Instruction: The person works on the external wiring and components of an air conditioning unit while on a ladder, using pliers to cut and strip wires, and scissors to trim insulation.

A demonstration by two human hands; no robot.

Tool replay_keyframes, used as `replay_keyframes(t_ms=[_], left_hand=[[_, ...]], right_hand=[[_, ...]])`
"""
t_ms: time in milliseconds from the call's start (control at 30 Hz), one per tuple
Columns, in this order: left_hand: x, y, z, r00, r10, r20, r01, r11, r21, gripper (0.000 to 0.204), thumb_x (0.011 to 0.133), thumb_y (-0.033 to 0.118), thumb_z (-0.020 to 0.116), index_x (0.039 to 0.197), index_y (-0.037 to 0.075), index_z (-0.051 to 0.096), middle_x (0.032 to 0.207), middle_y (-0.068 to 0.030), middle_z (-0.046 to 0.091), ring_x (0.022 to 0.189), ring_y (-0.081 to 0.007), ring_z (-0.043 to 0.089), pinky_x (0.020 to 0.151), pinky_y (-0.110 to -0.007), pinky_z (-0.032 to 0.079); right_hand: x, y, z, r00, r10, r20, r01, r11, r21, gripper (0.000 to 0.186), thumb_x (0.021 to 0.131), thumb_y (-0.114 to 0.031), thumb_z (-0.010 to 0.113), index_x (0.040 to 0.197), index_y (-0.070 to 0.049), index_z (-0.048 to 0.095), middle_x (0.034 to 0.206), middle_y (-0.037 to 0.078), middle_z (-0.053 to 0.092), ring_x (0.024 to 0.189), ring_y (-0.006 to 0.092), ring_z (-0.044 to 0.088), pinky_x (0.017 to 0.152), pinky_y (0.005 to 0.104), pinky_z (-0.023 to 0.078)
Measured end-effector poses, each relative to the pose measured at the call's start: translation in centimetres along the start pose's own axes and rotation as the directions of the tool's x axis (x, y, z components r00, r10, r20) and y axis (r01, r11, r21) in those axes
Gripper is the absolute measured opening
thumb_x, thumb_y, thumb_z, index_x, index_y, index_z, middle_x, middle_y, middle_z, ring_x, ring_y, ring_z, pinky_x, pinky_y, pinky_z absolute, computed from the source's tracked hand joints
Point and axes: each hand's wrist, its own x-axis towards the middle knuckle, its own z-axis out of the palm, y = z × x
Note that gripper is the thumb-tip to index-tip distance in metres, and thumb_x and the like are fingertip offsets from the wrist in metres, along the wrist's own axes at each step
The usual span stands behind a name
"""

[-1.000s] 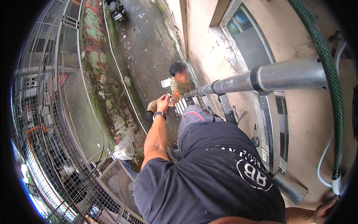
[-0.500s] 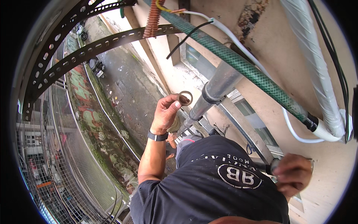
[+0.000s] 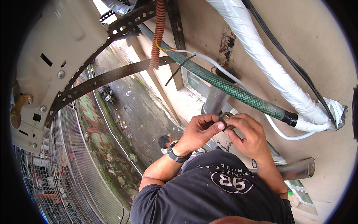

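My left hand (image 3: 198, 132) pinches a small brownish ring (image 3: 228, 116), like a roll of tape, between thumb and fingers, beside a green braided hose (image 3: 240, 93). My right hand (image 3: 249, 136) has its fingers closed on the same ring from the right, partly hiding it. Just above them is a grey metal pipe (image 3: 214, 100). A white wrapped line (image 3: 261, 56) runs down to the wall at the right, with thin black cables and a pale tube alongside.
A metal casing (image 3: 52, 67) on perforated brackets (image 3: 108, 79) fills the upper left, with an orange corrugated tube (image 3: 158, 33) hanging nearby. Far below, a person (image 3: 166, 145) is in a narrow alley beside a mossy painted wall (image 3: 95, 134). Wire mesh (image 3: 52, 175) lies at lower left.
My left hand has risen from the person below with the ring. My right hand has come up from the lower right onto the ring. The view has shifted to the casing and brackets.
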Motion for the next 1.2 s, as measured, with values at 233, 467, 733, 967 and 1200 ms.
replay_keyframes(t_ms=[233,467,733,967,1200], left_hand=[[-1.2,8.3,-6.5,0.873,0.449,-0.190,-0.090,0.531,0.843,0.011,0.095,0.012,0.077,0.101,0.003,0.078,0.094,-0.0128,0.077,0.086,-0.0247,0.073,0.078,-0.037,0.056],[4.1,17.1,-9.0,0.567,0.783,0.256,-0.366,-0.039,0.930,0.034,0.095,-0.004,0.066,0.128,0.003,0.069,0.124,-0.0146,0.069,0.094,-0.0308,0.072,0.079,-0.039,0.058],[6.3,20.0,-10.8,0.736,0.553,0.391,-0.433,-0.059,0.900,0.035,0.095,-0.004,0.061,0.127,0.006,0.068,0.109,-0.0162,0.072,0.093,-0.0357,0.068,0.080,-0.044,0.055],[5.4,20.8,-11.6,0.784,0.581,0.219,-0.393,0.191,0.899,0.020,0.101,0.004,0.063,0.122,0.000,0.066,0.106,-0.0146,0.072,0.091,-0.0288,0.070,0.083,-0.038,0.054],[5.6,20.4,-12.1,0.789,0.559,0.254,-0.418,0.186,0.889,0.020,0.099,0.001,0.068,0.119,0.001,0.065,0.107,-0.0082,0.072,0.098,-0.0161,0.069,0.090,-0.032,0.054]], right_hand=[[1.5,-1.1,2.2,0.979,0.205,0.015,-0.195,0.907,0.372,0.018,0.092,-0.003,0.075,0.107,0.001,0.065,0.098,0.011,0.070,0.086,0.0215,0.074,0.078,0.0339,0.057],[9.0,-1.8,10.4,0.954,0.298,-0.037,-0.160,0.608,0.777,0.020,0.105,-0.009,0.064,0.118,0.003,0.056,0.106,0.012,0.071,0.099,0.0202,0.073,0.090,0.0345,0.058],[12.8,-3.5,12.9,0.932,0.338,-0.130,-0.046,0.467,0.883,0.022,0.112,-0.013,0.053,0.126,0.003,0.048,0.118,0.015,0.069,0.107,0.0194,0.073,0.091,0.0325,0.059],[15.0,-3.5,13.1,0.912,0.317,-0.260,0.078,0.489,0.869,0.020,0.113,-0.013,0.052,0.126,0.002,0.049,0.118,0.013,0.068,0.105,0.0174,0.072,0.089,0.0315,0.057],[16.1,-2.8,13.4,0.918,0.281,-0.280,0.111,0.496,0.861,0.023,0.112,-0.016,0.057,0.124,0.003,0.050,0.113,0.012,0.068,0.101,0.0149,0.071,0.087,0.0304,0.057]])
